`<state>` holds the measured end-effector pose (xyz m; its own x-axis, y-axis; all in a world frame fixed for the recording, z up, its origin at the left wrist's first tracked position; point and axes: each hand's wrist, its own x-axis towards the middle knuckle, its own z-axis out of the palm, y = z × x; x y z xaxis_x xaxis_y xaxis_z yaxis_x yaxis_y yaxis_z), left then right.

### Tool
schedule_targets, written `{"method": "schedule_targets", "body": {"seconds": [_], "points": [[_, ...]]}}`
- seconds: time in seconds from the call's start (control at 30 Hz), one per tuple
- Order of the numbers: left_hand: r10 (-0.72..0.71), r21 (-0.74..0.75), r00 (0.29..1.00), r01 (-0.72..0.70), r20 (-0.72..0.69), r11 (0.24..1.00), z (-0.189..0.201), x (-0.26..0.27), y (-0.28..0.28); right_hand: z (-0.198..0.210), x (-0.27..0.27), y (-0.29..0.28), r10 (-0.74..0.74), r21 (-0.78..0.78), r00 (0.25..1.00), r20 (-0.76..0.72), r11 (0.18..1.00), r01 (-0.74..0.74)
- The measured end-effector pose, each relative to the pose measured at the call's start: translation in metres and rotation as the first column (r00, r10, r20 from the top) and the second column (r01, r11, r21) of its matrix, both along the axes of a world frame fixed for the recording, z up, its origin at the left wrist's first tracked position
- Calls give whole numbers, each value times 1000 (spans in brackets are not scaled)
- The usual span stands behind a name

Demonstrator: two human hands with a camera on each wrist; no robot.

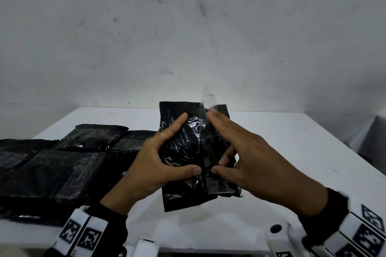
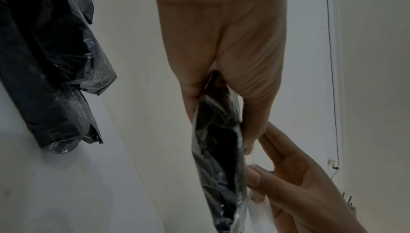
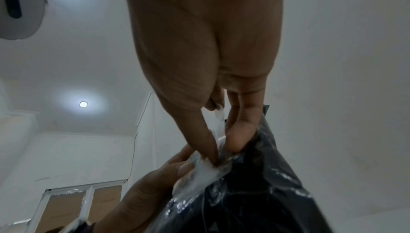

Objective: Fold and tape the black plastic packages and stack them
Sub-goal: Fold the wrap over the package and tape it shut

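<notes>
Head view first: we see a folded black package (image 1: pixel 189 152) held upright above the white table (image 1: pixel 292 142), between our two hands. Our left hand (image 1: pixel 160 162) grips its left side, with the fingers curled behind it and the thumb pressed on the front near the middle. Our right hand (image 1: pixel 248 152) is on the right side; the long fingers lie almost straight over the front, and the thumb meets the plastic close to the left thumb. A strip of clear tape (image 1: pixel 210 101) runs along the front of the package and stands out above its top edge (this part is blurred). In the right wrist view the thumb and a finger of the right hand (image 3: pixel 208 82) pinch the clear tape (image 3: pixel 205 166) against the package (image 3: pixel 255 193). In the left wrist view the left hand (image 2: pixel 224 57) holds the package (image 2: pixel 218 149) edge-on, thumb on one face and fingers on the other.

On the table to the left lie several other black packages (image 1: pixel 52 165), close together and partly overlapping. They are beside the left hand and do not touch the held one. Behind the table stands a pale wall (image 1: pixel 188 27) with dark marks.
</notes>
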<state>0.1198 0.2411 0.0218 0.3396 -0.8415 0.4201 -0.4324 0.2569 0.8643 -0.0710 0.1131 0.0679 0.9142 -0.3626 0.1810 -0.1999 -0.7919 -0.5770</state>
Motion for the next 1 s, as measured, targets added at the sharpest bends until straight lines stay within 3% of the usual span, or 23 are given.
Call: {"method": "schedule_targets", "body": {"seconds": [0.23, 0.67, 1.0], "points": [[-8, 3, 1000, 8, 7, 1000, -1, -1, 1, 2, -3, -1, -26, -223, 998, -50, 975, 15], [-8, 5, 999, 8, 31, 1000, 2, -7, 9, 2, -10, -14, -7, -204, 1000, -3, 979, 6], [7, 24, 999, -8, 48, 1000, -1, -7, 9, 7, -11, -13, -62, -264, 992, -114, 964, 30]]}}
